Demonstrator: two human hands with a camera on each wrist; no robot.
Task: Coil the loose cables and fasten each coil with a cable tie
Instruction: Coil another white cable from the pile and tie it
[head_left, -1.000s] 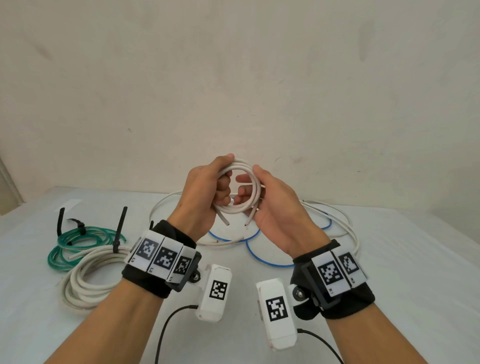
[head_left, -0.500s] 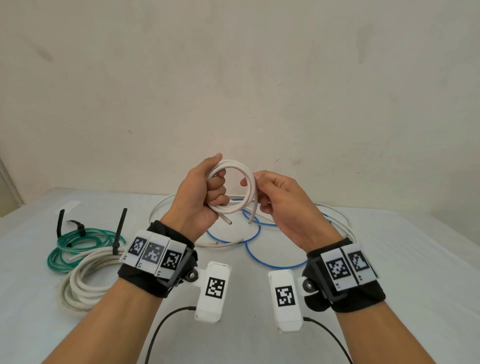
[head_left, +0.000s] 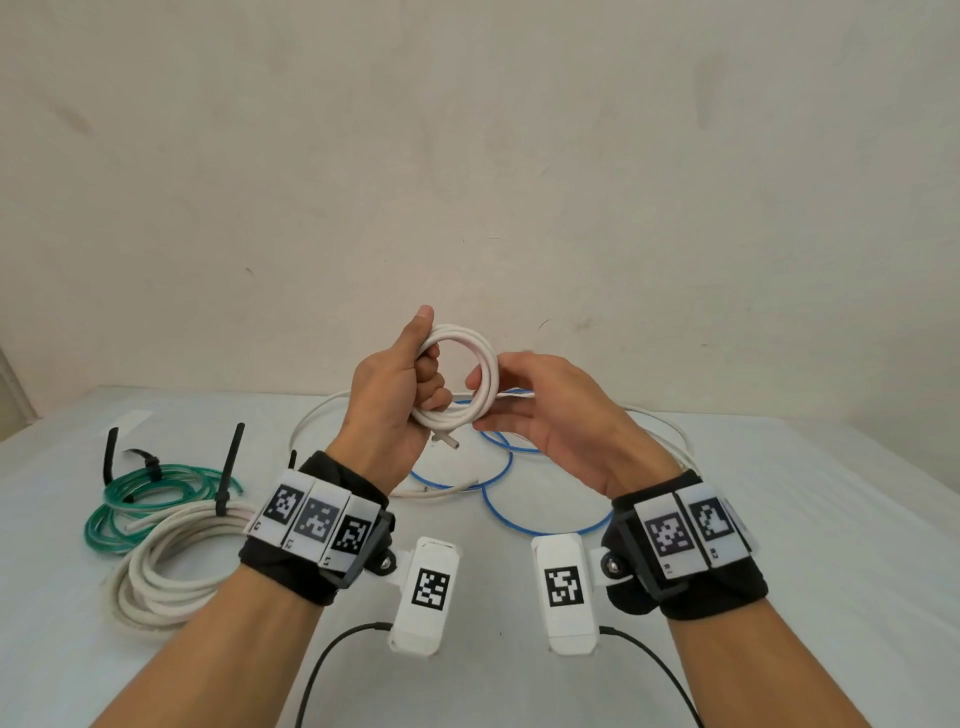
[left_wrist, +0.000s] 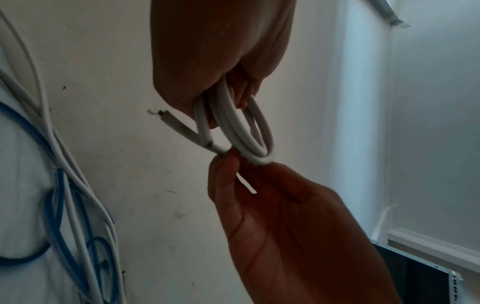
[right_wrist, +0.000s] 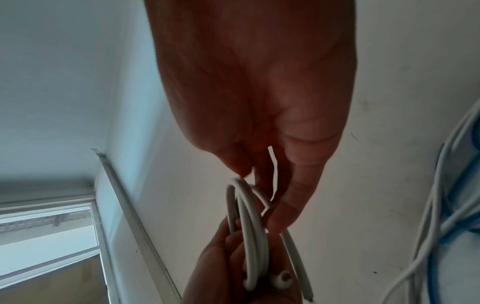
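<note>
Here, in the middle of the frame, the left hand (head_left: 395, 395) has a tight grip on a small white coil (head_left: 462, 384), fingers curled round its left side, held up above the bench (head_left: 779, 519). The right hand (head_left: 561, 415) pinches the coil's right side between thumb and fingertips (right_wrist: 275, 224). Two cut ends stick out by the left hand. Loose white and blue cables (head_left: 498, 499) lie on the bench behind the hands. At the lower left sit a green coil (head_left: 135, 504) and a thick white coil (head_left: 161, 571), each fastened with a black cable tie (head_left: 228, 478).
</note>
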